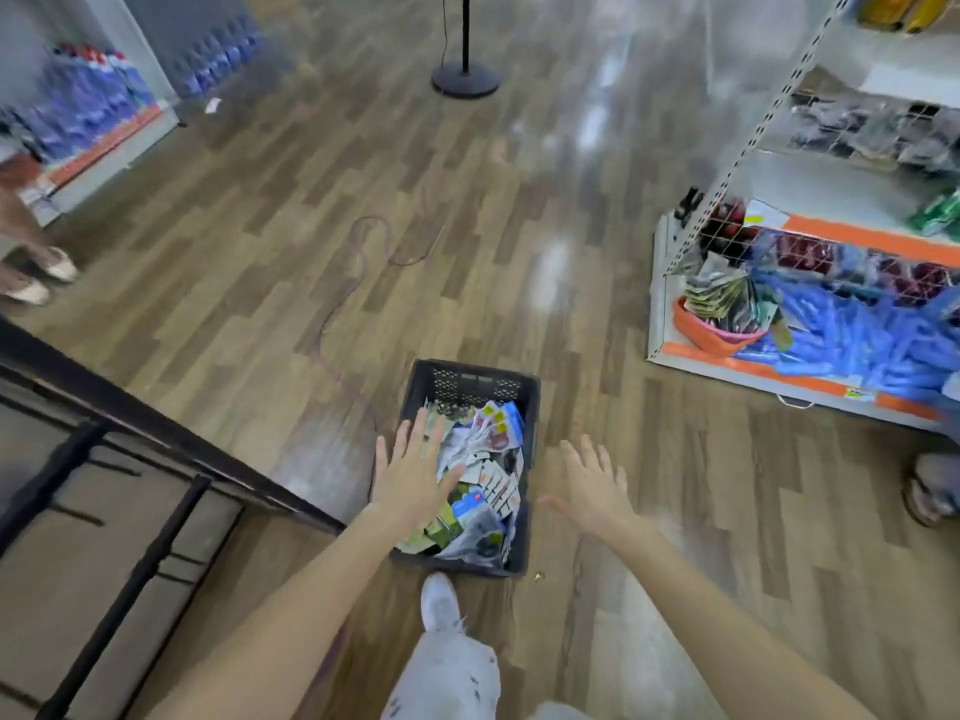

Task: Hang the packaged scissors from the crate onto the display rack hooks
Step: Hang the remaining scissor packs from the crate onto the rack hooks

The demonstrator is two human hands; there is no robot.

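A black plastic crate point(470, 379) stands on the wooden floor in front of me, filled with several packaged items point(488, 459), white, blue and green cards; blur hides which are scissors. My left hand point(410, 478) is spread flat with straight fingers above the crate's left side, holding nothing. Just right of the crate my right hand point(595, 491) hovers over the floor, fingers straight and empty. No display hooks are plainly visible.
A dark rack frame point(156, 439) runs along the left. On the right stands a white and orange shelf unit point(779, 376) with blue packs and an orange basket point(711, 335). A fan base point(466, 77) and cable point(358, 272) lie ahead. My white shoe point(440, 602) is near the crate. Another person's feet point(41, 275) are at far left.
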